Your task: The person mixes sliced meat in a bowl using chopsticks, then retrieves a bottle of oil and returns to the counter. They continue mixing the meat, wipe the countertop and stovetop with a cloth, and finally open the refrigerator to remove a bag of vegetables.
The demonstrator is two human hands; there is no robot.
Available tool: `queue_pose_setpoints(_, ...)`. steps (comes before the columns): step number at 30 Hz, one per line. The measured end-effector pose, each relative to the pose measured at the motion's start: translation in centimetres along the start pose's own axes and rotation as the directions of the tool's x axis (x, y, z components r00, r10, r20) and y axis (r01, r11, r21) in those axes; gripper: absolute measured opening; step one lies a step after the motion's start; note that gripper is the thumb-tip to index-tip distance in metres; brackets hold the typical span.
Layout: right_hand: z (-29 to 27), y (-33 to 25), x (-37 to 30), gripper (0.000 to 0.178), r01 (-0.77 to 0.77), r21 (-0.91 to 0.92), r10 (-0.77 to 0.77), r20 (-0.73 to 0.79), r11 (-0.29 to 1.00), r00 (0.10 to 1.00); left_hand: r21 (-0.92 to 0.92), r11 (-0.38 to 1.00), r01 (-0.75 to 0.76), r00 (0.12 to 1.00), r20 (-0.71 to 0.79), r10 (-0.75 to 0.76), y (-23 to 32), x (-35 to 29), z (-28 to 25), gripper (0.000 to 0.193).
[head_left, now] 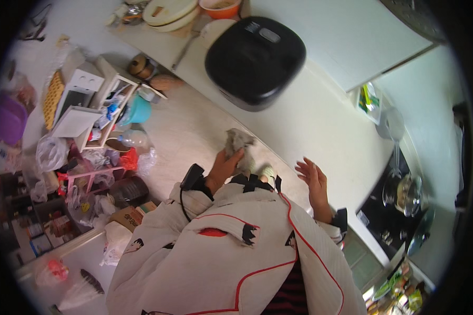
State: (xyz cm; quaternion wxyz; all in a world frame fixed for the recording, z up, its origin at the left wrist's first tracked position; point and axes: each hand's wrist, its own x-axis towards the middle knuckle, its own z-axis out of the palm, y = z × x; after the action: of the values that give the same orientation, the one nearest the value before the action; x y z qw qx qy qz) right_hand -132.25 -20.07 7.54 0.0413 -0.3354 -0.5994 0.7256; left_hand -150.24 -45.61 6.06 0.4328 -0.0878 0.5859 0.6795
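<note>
The left hand (226, 169) grips a grey cloth (238, 140), covering part; the right hand (314, 182), loosely open and empty, is by the edge of the countertop (328, 142). Floor (186, 131) opens out leftward; beyond, a black cooker (257, 58) hides some countertop.

A crumpled grey cloth (239, 140), bunched up, is held in the left hand (226, 166).
</note>
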Motion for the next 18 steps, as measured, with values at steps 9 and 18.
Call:
queue_pose_setpoints(9,-0.6,5.4,0.2,0.035,-0.031,-0.119,0.021,-0.089,0.992,0.996,0.816,0.255,-0.519,0.481,0.032,0.876,7.3,10.7,-10.2,0.04)
queue_pose_setpoints(18,4.8,6.6,-0.6,0.034,-0.18,-0.222,0.092,-0.356,0.958,0.93,0.99,-0.097,-0.103,0.766,0.141,0.627,11.6,23.1,-13.7,0.087)
